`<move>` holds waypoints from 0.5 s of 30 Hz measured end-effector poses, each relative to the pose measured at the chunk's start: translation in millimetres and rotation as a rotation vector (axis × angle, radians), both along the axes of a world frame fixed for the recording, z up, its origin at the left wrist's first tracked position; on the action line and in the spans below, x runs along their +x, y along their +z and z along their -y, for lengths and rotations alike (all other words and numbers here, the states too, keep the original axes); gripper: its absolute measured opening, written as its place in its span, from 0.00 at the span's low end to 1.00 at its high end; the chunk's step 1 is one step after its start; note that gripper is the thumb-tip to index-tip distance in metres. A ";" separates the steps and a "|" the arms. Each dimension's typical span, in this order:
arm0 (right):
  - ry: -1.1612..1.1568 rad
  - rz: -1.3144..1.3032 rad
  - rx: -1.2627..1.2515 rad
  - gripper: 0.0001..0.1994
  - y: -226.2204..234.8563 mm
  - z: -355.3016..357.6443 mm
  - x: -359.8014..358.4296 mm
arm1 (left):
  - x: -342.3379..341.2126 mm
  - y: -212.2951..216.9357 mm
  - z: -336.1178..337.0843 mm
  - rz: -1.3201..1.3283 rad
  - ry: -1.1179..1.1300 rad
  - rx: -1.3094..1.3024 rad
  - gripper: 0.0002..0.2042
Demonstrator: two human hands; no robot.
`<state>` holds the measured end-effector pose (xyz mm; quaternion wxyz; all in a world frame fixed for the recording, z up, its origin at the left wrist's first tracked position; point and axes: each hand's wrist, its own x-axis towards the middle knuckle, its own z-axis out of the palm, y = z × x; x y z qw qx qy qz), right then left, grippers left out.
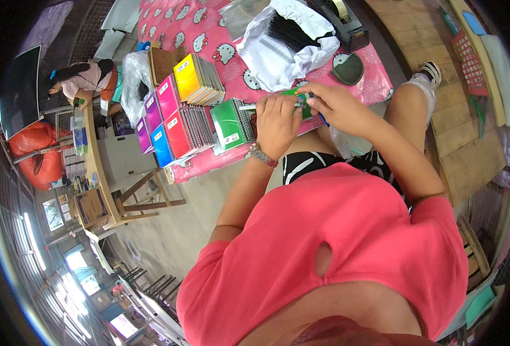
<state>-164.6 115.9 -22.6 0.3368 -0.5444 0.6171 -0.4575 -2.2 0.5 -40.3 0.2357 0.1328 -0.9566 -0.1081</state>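
Note:
My left hand [276,122] and my right hand [334,106] both grip a small green spiral notebook [302,104] at the near edge of a table covered in a pink cartoon-cat cloth [209,34]. The hands hide most of the notebook. Just left of my left hand lies another green spiral notebook [229,123], and a metal watch sits on that wrist. Whether either hand touches the spiral wire cannot be told.
Stacks of spiral notebooks in red [184,130], yellow [192,78], magenta, purple and blue line the table's left part. A white plastic bag [289,43] holds black spiral bindings. A tape dispenser [342,17] and a dark round object [347,68] lie beyond. Another person [79,81] sits far left.

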 end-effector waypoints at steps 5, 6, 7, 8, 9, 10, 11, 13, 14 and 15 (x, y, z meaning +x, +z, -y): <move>-0.077 -0.312 -0.128 0.16 -2.3 -1.6 9.5 | 3.9 3.2 1.4 0.023 -0.029 0.013 0.13; -0.075 -0.312 -0.128 0.16 0.1 -0.2 7.0 | 4.8 4.3 1.8 0.020 -0.043 0.032 0.13; -0.053 -0.078 0.026 0.17 4.8 3.3 1.0 | 6.8 4.0 2.7 0.020 -0.040 0.032 0.13; -0.028 0.157 0.179 0.17 6.2 9.0 -4.2 | 10.3 2.8 4.2 0.019 -0.047 0.044 0.13; -0.036 0.153 0.177 0.17 -6.2 15.3 -19.2 | 9.9 3.6 5.3 0.012 -0.065 0.055 0.13; -0.129 -0.108 0.198 0.19 -31.5 21.0 -42.1 | 9.1 4.4 6.0 0.010 -0.072 0.054 0.13; -0.219 -0.369 0.221 0.21 -49.8 19.1 -55.9 | 9.3 4.3 7.2 0.031 -0.084 0.068 0.13; -0.259 -0.624 0.256 0.22 -63.7 5.5 -63.8 | 11.8 2.4 12.0 0.051 -0.093 0.078 0.13; -0.298 -0.876 0.296 0.22 -66.7 -0.5 -65.2 | 12.6 -0.2 13.8 0.021 -0.118 0.104 0.12; -0.261 -0.777 0.286 0.22 -69.2 -1.0 -68.8 | 12.8 -1.6 15.3 -0.010 -0.145 0.130 0.11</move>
